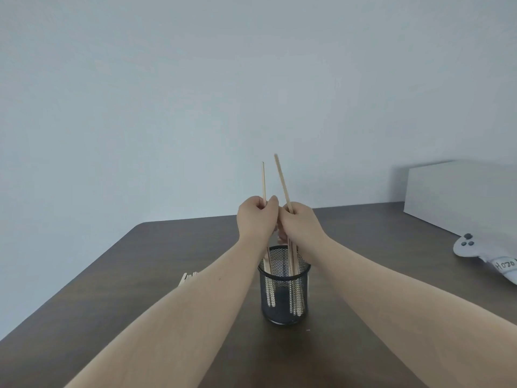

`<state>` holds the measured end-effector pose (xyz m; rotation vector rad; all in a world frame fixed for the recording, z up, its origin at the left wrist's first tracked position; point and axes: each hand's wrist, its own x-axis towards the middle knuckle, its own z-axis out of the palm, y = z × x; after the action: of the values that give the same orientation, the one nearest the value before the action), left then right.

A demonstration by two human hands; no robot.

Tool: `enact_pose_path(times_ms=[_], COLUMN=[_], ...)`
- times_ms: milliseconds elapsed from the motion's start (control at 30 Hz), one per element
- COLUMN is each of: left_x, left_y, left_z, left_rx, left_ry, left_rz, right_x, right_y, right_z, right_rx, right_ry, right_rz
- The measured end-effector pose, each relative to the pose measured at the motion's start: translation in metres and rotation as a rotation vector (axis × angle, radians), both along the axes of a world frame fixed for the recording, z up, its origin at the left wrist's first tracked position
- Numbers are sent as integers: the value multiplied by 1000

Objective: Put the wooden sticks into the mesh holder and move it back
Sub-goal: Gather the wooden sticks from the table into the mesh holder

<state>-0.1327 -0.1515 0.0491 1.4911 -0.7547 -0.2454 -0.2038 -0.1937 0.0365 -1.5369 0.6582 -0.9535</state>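
A black mesh holder (pixel 284 295) stands upright on the dark wooden table (pixel 167 247), near its middle. Several wooden sticks (pixel 293 281) stand inside it, their lower ends visible through the mesh. Directly above the holder my left hand (pixel 256 218) grips one thin stick (pixel 263 180) that points upward. Pressed against it, my right hand (pixel 300 222) grips sticks (pixel 282 180) that lean left at the top and reach down into the holder. More loose sticks (pixel 188 276) lie on the table to the left, mostly hidden behind my left forearm.
A white box (pixel 461 191) sits at the table's far right against the wall. In front of it lies a white game controller (pixel 472 247) with a labelled tag. The table's far edge runs just behind my hands.
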Motion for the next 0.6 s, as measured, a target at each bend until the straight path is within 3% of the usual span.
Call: enact_pose_path(times_ms=[400, 600], left_x=[4, 6], left_y=[12, 21], left_z=[7, 13], left_rx=[-38, -62], left_ry=[-5, -6], left_rz=[-28, 11], right_x=[-11, -8], right_y=[-3, 7], right_z=[3, 8], right_rx=[1, -22], right_ry=[-117, -70], right_rz=[-105, -153])
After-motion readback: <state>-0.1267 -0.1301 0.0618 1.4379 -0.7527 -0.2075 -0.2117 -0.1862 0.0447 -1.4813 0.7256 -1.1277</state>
